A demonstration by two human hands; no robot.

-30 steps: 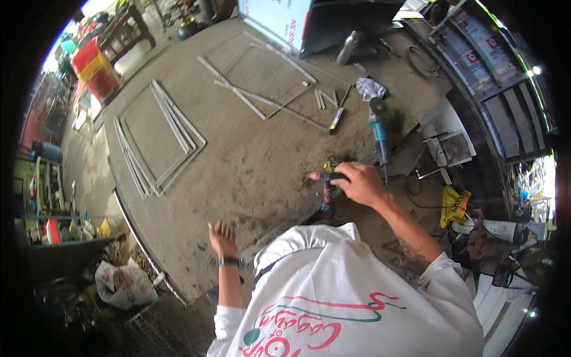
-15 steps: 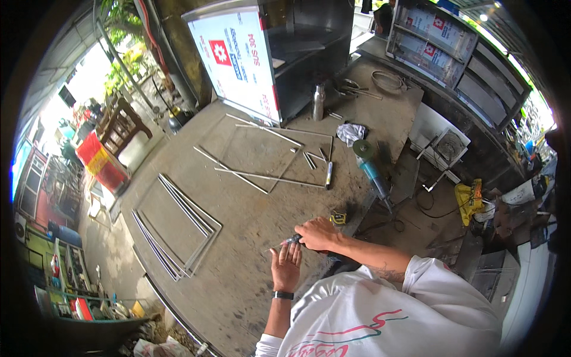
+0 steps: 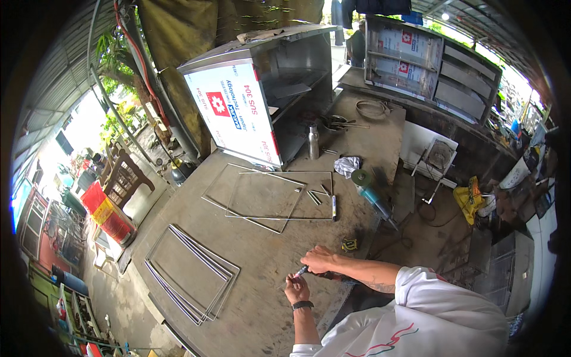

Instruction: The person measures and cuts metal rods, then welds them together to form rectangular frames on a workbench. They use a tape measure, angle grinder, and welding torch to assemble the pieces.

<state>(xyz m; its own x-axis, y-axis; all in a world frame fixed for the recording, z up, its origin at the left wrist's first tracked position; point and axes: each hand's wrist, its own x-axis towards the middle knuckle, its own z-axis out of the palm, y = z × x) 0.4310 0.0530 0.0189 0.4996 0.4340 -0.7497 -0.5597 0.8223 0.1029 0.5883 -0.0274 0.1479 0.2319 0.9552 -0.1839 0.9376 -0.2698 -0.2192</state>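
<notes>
My right hand [image 3: 321, 259] is closed around a small, slim dark tool [image 3: 303, 270], whose kind is too small to tell. Its front end points down-left toward my left hand [image 3: 297, 290], whose fingers are curled in at that end; what they pinch is hidden. Both hands are over the near part of the worktable [image 3: 262, 256]. Just beyond my right hand lies a yellow and black tape measure [image 3: 349, 244]. Bent thin metal rod frames [image 3: 228, 275] rest to the left of my hands, and more rod frames [image 3: 256, 223] lie farther back.
A teal angle grinder [image 3: 375, 201] lies by the table's right edge. Near it are a crumpled white cloth [image 3: 347, 166], a blue-and-white marker-like tube [image 3: 334, 207] and short tube pieces. A steel bottle [image 3: 313, 144] stands beside a large metal cabinet [image 3: 238, 113]. A fan [image 3: 441, 154] stands off the table's right side.
My left hand's fingers were stretched out with the palm up; they are now curled in. The view has tilted up, so the table things appear lower. My right hand still holds the dark tool.
</notes>
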